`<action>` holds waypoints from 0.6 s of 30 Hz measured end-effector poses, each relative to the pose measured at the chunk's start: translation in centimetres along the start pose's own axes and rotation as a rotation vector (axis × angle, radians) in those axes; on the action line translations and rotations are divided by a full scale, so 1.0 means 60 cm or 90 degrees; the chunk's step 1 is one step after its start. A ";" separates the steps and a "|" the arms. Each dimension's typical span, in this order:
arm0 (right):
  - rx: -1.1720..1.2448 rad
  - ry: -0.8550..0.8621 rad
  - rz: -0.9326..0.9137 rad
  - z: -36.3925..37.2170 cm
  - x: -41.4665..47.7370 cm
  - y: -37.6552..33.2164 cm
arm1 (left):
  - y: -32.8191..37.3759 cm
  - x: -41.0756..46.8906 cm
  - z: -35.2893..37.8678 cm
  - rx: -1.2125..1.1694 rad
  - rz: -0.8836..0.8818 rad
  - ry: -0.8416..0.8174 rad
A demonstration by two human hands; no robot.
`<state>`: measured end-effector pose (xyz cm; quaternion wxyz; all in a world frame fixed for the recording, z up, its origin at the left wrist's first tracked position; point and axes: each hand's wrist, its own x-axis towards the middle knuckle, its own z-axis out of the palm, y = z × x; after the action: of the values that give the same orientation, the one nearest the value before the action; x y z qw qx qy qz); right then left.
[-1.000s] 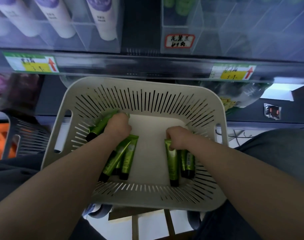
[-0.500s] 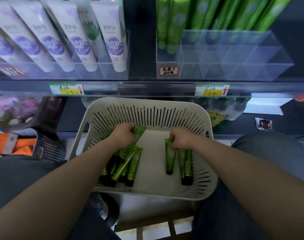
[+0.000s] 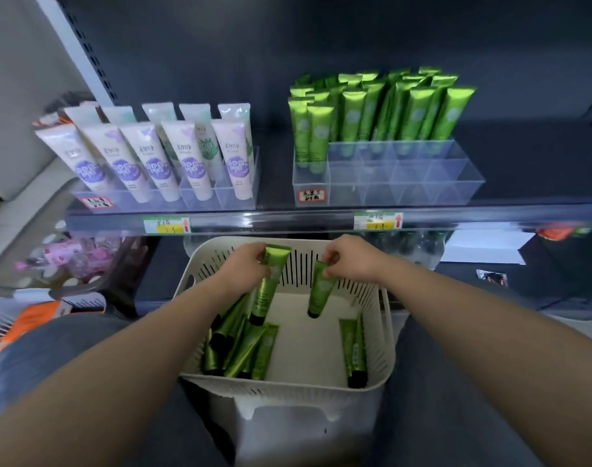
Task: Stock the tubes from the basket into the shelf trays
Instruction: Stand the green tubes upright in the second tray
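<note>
Dark store shelf (image 3: 288, 215); clear divided tray (image 3: 422, 183) holds upright green tubes (image 3: 382, 116) (purple-print tubes (image 3: 153, 163) in the tray beside it). White slotted basket (image 3: 288, 396) sits between the person's legs. Left hand (image 3: 244, 266) fingers curl round one glossy tube (image 3: 267, 291). Right hand (image 3: 352, 259) fingers pinch a second tube (image 3: 320, 291) by its crimp. Both caps point down, over the basket. Loose tubes (image 3: 240, 348) lie inside.

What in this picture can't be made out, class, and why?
Head view only:
- Handwritten tray label: too small to read.
- Price tags: blurred.
- Print on the held tubes: too small.
- Pile of tubes in the basket: overlapping, so uncountable.
- Goods on the lower shelf: blurred, cut by the shelf edge.
</note>
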<state>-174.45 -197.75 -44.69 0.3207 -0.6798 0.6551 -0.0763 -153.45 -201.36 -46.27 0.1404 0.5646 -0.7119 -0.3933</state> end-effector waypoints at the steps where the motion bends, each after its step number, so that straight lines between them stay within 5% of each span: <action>1: 0.014 0.008 -0.008 -0.008 -0.006 -0.005 | 0.011 -0.003 -0.003 -0.004 0.006 0.005; 18: 0.096 0.164 -0.093 -0.176 -0.069 -0.025 | 0.200 -0.013 -0.036 -0.055 0.113 0.075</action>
<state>-179.27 -197.48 -34.28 0.2778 -0.6842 0.6320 -0.2352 -160.14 -200.90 -36.04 0.2406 0.5148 -0.7322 -0.3754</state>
